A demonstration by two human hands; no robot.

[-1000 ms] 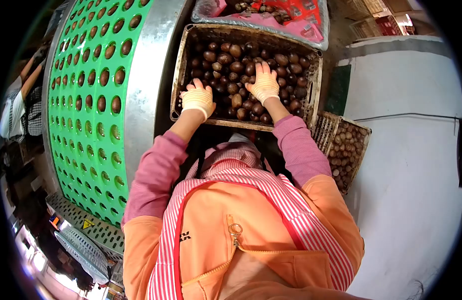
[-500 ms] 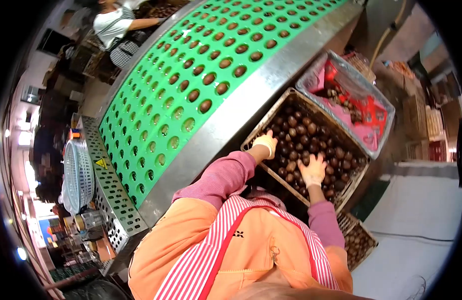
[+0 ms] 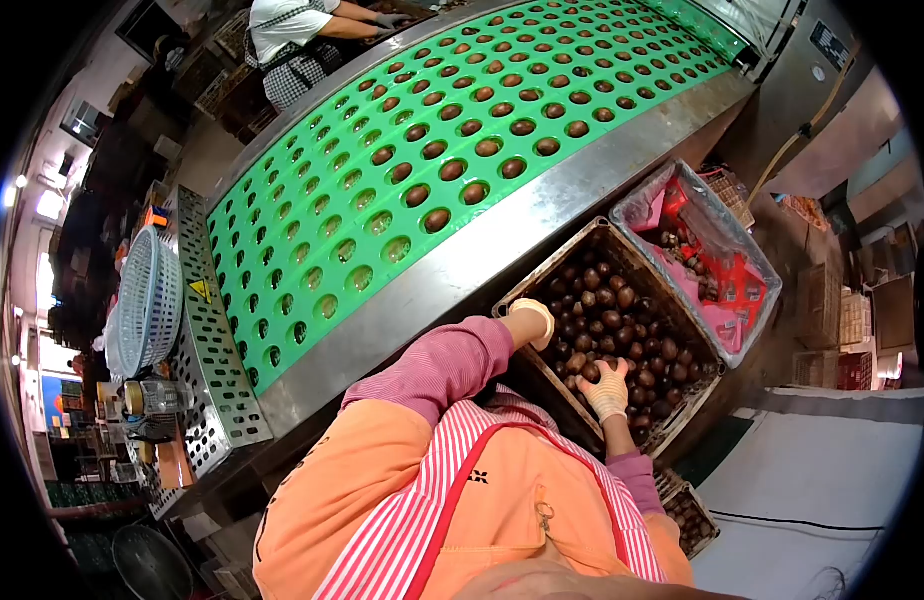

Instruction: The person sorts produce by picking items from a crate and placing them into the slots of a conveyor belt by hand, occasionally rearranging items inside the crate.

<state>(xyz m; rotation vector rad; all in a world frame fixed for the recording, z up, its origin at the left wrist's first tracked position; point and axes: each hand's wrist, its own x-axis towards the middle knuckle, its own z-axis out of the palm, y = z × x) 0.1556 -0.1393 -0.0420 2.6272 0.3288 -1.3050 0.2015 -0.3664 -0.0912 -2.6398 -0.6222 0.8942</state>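
A worn crate (image 3: 672, 447) full of brown round nuts (image 3: 622, 322) stands against the metal edge of a green panel. My left hand (image 3: 535, 322), in a pale glove, is at the crate's left corner; its fingers are hidden below the wrist. Over the nuts near the front side is my right hand (image 3: 607, 388), gloved with bare fingertips, its fingers spread and touching the nuts. The green panel (image 3: 312, 243) has rows of holes, many with a nut in them, mostly towards the upper right.
Behind the crate sits a lined bin (image 3: 767, 300) with red and pink plastic. A smaller crate (image 3: 710, 540) of nuts is at the lower right. A blue-white basket (image 3: 150, 300) stands left, by a perforated metal ledge (image 3: 207, 400). Across the panel, a person (image 3: 292, 35) works.
The view has turned, so the crate now appears to the right and more of the panel shows. My left hand's fingers have gone out of sight; my right hand remains over the nuts.
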